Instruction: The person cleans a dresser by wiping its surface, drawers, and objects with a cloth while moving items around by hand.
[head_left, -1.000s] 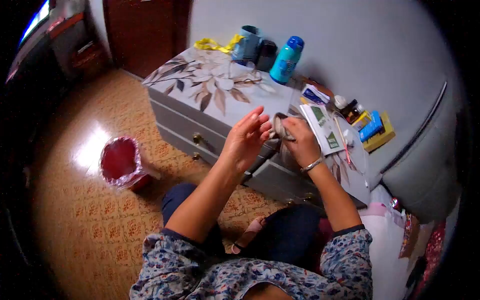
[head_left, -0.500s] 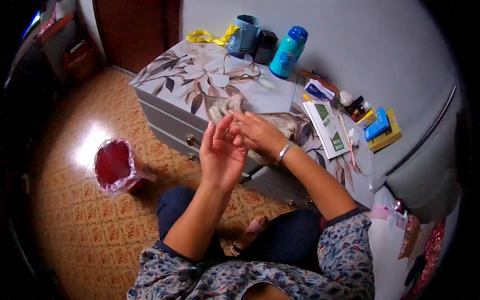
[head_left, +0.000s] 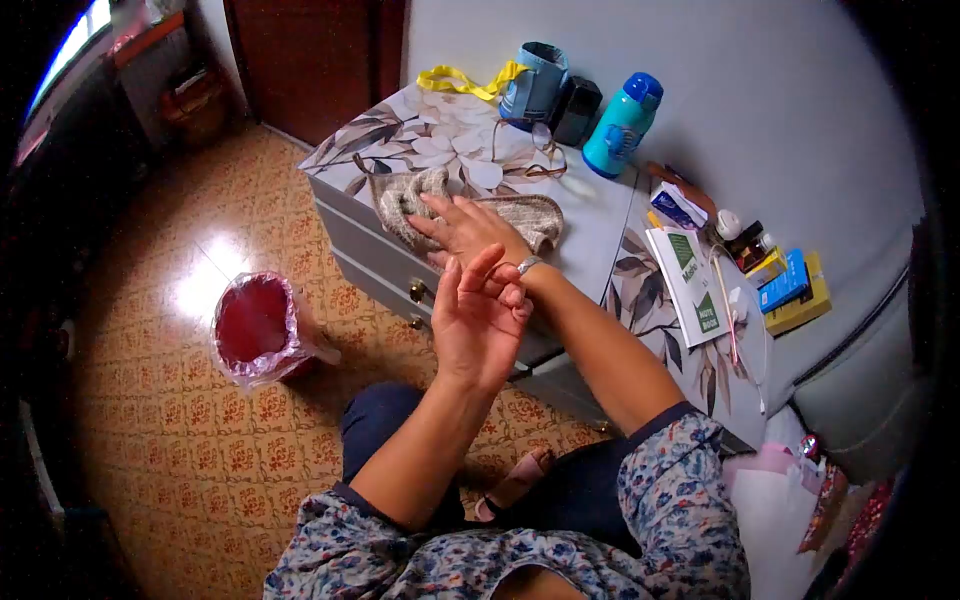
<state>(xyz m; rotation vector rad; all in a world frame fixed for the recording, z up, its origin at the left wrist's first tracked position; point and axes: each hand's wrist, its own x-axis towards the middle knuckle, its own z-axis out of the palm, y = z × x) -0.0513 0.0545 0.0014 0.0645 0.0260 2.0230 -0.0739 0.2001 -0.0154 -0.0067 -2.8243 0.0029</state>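
Note:
My left hand (head_left: 482,325) is raised in front of the drawer fronts, palm turned up, with the fingers loosely bent and nothing visible in the palm. Just beyond it, my right hand (head_left: 478,235), wearing a silver bracelet (head_left: 528,264), stretches over a brown-and-white cloth (head_left: 535,215). Its fingers are spread, the tips overlapping the crumpled left part of the cloth. The left fingertips overlap the right wrist in this view. The cloth lies near the front edge of the floral-topped cabinet (head_left: 590,240). Behind it rest eyeglasses (head_left: 545,150).
A blue bottle (head_left: 622,125), a dark box (head_left: 576,110) and a blue pouch (head_left: 535,85) with a yellow strap (head_left: 460,82) stand at the back. A notebook (head_left: 684,285) and several small boxes lie right. A red lined bin (head_left: 255,325) stands on the floor at left.
My right hand has moved away from the left fingers, its fingers now spread over the cloth. The left hand stays raised, palm up. The whole view has shifted, moving the scene right and down.

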